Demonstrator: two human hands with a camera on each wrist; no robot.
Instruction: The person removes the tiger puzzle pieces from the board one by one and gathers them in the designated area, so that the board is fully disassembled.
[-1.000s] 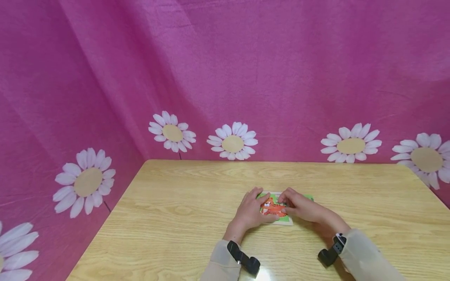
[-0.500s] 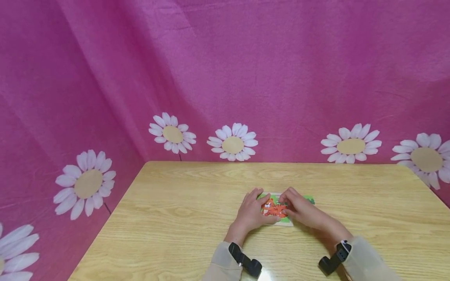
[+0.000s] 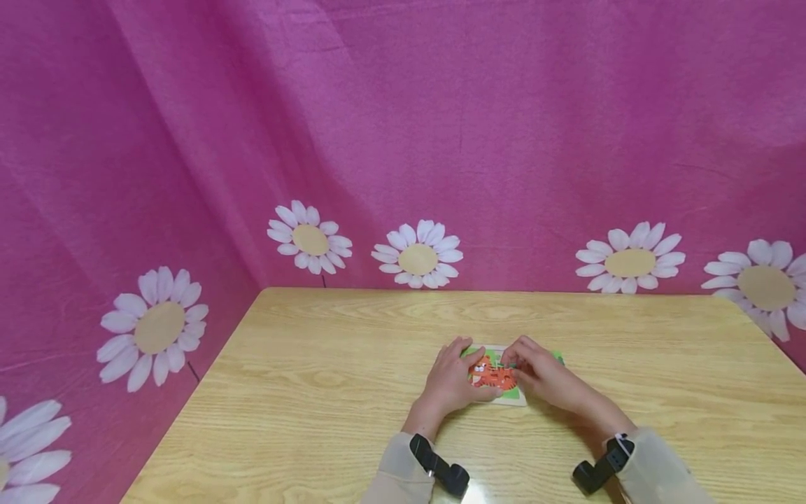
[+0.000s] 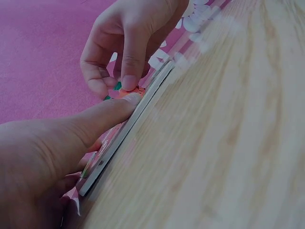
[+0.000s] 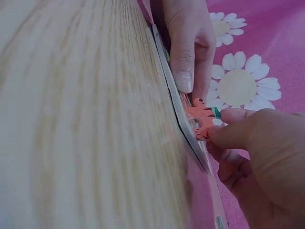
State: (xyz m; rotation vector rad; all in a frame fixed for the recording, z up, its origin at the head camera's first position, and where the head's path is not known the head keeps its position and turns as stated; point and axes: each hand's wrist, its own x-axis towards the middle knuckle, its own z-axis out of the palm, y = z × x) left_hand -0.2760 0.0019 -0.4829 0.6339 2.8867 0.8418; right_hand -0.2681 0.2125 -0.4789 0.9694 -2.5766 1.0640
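A flat picture puzzle (image 3: 511, 401) with a pale frame lies on the table, showing an orange striped tiger on green. My left hand (image 3: 448, 378) spreads over its left part, the straight thumb pressing the near edge and the fingers lying toward the far edge. At the puzzle's right side, my right hand (image 3: 543, 372) pinches an orange puzzle piece (image 5: 202, 119) with black stripes and a green edge between thumb and fingers. In the right wrist view that piece is tilted up from the board; whether its lower edge touches is unclear.
A green flat piece (image 3: 559, 357) shows beyond my right hand, mostly hidden by it. The wooden table (image 3: 352, 350) ends at a pink curtain (image 3: 504, 140) printed with white daisies. Black wrist cameras (image 3: 441, 467) sit on both forearms.
My right thumb and fingertips have shifted slightly up and to the right over the puzzle, uncovering more of the tiger's rear. The left hand stays nearly still.
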